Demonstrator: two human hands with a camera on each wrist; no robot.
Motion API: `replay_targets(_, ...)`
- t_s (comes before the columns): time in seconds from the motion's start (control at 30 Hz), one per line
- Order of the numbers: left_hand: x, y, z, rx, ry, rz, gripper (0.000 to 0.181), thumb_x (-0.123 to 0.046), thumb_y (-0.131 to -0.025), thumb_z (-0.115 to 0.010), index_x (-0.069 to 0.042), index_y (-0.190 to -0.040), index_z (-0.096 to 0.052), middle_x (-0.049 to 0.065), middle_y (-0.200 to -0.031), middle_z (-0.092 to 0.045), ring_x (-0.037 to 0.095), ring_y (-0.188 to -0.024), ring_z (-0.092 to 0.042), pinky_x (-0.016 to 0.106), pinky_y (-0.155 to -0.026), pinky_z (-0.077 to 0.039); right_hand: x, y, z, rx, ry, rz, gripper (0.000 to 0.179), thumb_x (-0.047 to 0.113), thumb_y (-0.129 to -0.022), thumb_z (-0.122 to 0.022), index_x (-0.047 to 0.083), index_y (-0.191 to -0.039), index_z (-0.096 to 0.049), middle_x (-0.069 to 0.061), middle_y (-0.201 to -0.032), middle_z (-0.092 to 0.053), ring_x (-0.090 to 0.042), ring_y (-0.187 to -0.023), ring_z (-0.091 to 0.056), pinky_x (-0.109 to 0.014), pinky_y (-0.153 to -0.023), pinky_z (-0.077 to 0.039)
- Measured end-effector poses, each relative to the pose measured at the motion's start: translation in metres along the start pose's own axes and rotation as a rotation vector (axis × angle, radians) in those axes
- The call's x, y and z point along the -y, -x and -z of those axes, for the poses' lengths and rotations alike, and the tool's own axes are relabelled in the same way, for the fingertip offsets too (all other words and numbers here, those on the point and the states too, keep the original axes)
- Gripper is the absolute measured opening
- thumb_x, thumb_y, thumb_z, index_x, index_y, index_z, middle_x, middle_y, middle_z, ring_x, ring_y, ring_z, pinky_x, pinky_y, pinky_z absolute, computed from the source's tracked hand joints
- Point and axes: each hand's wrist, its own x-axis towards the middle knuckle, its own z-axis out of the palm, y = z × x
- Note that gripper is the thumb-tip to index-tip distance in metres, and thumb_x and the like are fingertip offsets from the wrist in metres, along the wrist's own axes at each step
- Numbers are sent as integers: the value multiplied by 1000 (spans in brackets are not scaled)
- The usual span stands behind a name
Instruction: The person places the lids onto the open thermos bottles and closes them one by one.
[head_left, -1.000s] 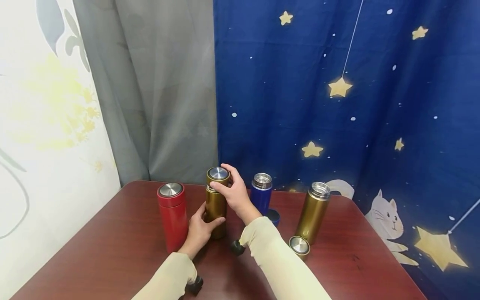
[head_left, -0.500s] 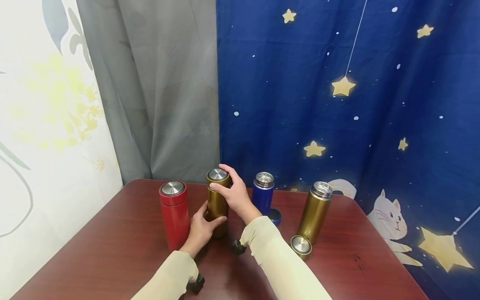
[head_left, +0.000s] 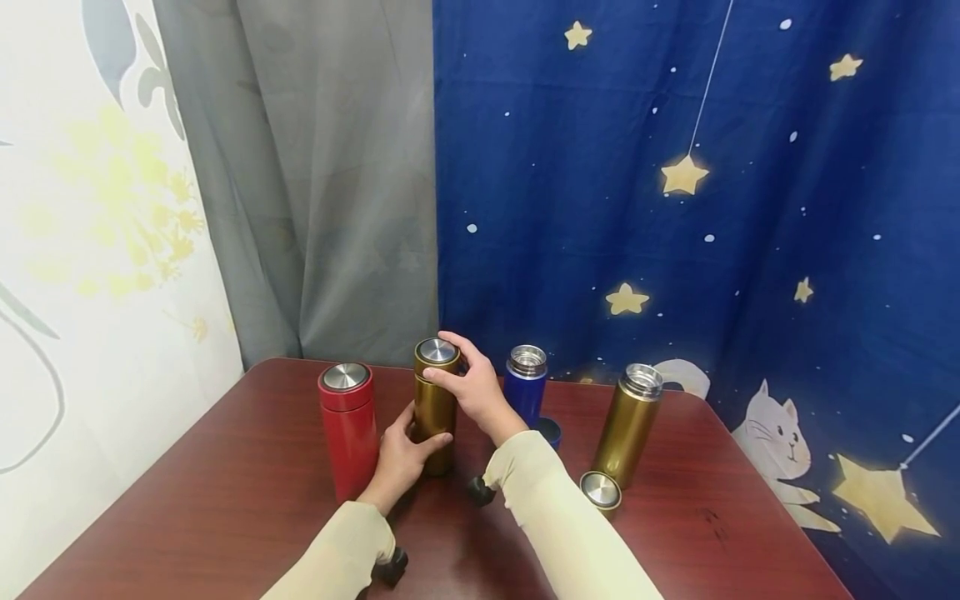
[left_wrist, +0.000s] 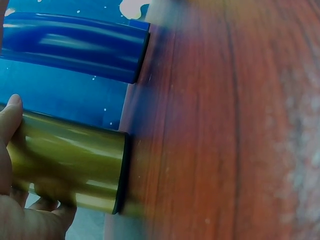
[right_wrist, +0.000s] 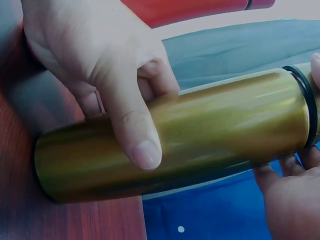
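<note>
A gold thermos bottle (head_left: 433,410) stands upright on the table between both hands. Low on its body my left hand (head_left: 401,460) grips it, thumb across the front; the right wrist view shows that thumb (right_wrist: 146,152) lying along the gold surface. My right hand (head_left: 480,393) holds the gold lid (head_left: 437,352), steel disc on top, with thumb in front and fingers round the far side. The lid sits on the bottle's mouth; in the right wrist view a dark ring (right_wrist: 307,107) shows at the seam. The bottle's base (left_wrist: 121,175) is at the table in the left wrist view.
A red thermos (head_left: 351,442) with its lid on stands left of my left hand. Behind my right arm are an uncapped blue thermos (head_left: 525,395) and its lid (head_left: 550,432). Further right, an uncapped gold thermos (head_left: 628,429) has its lid (head_left: 601,490) in front. Curtains hang behind the table (head_left: 225,492).
The lid has come down onto the bottle: the strip of silver neck seen under it one second ago is covered. My right hand has shifted slightly; the left keeps its grip.
</note>
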Motion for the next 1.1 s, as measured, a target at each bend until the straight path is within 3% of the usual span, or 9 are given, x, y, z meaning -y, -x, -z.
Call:
replay_targets(0.43, 2, -1, 1, 10, -33, 2, 77, -21, -77, -84, -6, -142, -45, 15, -127, -61, 31, -112, -60, 49, -95, -47, 6, -1, 0, -54, 241, 19, 60, 30, -81, -80, 17, -136, -57, -7, -125, -63, -22, -109, -62, -36, -90, -51)
replay_targets(0.8, -1, 1, 1, -9, -71, 1, 75, -21, -76, -85, -8, -139, -48, 13, -123, -63, 30, -107, -62, 49, -94, -49, 7, 4, -10, -185, 362, 23, 61, 43, -75, -83, 25, -130, -61, -3, -117, -67, -20, -100, -64, -34, -82, -54)
replay_targets(1.1, -5, 3, -3, -72, -105, -6, 76, -24, -74, -86, -8, -139, -50, 16, -120, -64, 33, -105, -63, 50, -90, -50, 6, 6, -24, -322, 413, 125, 65, 41, -73, -85, 11, -124, -59, -6, -113, -65, -21, -101, -60, -34, -87, -52)
